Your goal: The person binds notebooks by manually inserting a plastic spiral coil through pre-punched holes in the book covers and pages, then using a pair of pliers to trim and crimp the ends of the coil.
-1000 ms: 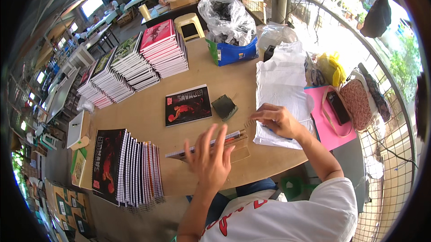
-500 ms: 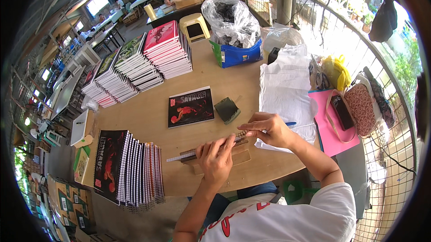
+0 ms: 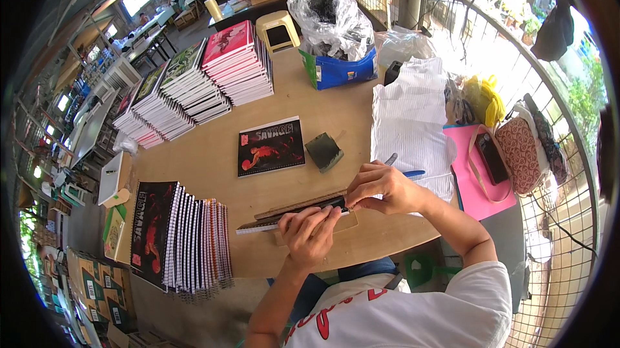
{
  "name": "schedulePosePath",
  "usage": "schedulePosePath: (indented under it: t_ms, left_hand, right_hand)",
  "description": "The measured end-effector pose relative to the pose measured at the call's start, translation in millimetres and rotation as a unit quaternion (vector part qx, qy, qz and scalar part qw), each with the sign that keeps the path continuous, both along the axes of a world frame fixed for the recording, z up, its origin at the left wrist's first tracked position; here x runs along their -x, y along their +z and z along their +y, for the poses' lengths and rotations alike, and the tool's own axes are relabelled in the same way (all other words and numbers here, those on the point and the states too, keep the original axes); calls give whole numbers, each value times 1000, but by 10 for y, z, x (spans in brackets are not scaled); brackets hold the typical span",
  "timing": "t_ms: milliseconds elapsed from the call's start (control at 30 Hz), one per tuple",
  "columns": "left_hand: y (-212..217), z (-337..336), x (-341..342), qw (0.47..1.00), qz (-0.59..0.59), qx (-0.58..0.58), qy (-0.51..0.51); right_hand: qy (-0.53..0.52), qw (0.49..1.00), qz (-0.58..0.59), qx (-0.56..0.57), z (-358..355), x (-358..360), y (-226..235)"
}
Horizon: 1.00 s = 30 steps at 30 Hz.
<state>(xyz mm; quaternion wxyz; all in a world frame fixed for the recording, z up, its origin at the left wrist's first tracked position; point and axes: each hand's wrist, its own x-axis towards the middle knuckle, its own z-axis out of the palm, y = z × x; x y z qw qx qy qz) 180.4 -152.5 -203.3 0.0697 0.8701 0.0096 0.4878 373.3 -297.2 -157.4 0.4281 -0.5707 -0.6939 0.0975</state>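
A thin notebook is being gripped by the left hand, whose fingers are being kept closed over its upper edge, while its right end is being touched by the bent fingertips of the right hand — whether anything is being pinched there cannot be told. Under the grip, a wooden stand is being partly covered by the notebook. Just right of the grip, a blue pen is lying on a crumpled white sheet. Well left of the grip, a fanned row of spiral-bound notebooks is lying near the table edge. Just beyond the grip, a black-and-red notebook is lying flat, with a dark green block beside it. Farther to the right, a pink folder is being partly covered by a dark rectangular item. Farthest from the grip on the table, tall notebook stacks are standing to the left, and a crumpled clear plastic bag is being held by a blue-and-green bag — with a cream stool standing behind.
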Motion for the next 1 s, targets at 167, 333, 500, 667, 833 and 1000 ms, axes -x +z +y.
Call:
schedulePosePath:
  t_ms: [167,333,500,667,833,1000]
  left_hand:
    - [-54,26,34,1000,2,-24,-17]
    - [-39,39,51,999,16,-23,-16]
    - [152,19,-17,998,49,34,-16]
    - [293,19,-92,988,95,118,6]
    - [288,48,-58,988,97,121,9]
    - [290,23,-65,990,97,96,18]
  right_hand:
    - [14,1000,-16,9,9,1,17]
    - [28,999,-21,6,40,-7,61]
    - [17,998,-39,53,38,-30,99]
    - [-49,997,-42,36,48,45,-40]
    - [-126,992,-31,-3,69,187,114]
    - [-133,987,-87,-32,129,259,91]
